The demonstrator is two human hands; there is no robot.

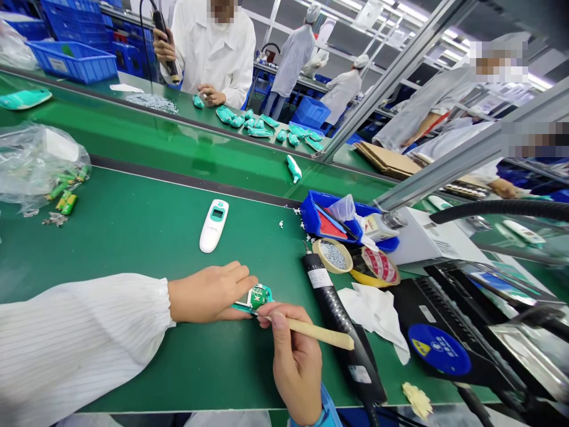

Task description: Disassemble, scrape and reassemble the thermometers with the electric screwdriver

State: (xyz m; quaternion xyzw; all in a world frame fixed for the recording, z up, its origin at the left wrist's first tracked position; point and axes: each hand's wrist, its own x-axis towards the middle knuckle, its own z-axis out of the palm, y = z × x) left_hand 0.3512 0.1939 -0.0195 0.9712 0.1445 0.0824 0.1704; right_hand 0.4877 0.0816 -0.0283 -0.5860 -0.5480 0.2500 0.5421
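My left hand point(208, 292) rests on the green mat, its fingers closed on a small green circuit board in a teal housing point(254, 298). My right hand point(296, 359) grips a tan wooden stick point(317, 334) like a pen, its tip touching the board's near edge. A white handheld thermometer point(214, 225) lies on the mat just beyond my hands.
A black electric screwdriver point(340, 323) lies right of my hands, beside white tissue point(377, 311), tape rolls point(376, 265) and a blue parts bin point(313, 216). A plastic bag with green batteries point(42, 163) lies far left. People in white coats work across the conveyor point(155, 145).
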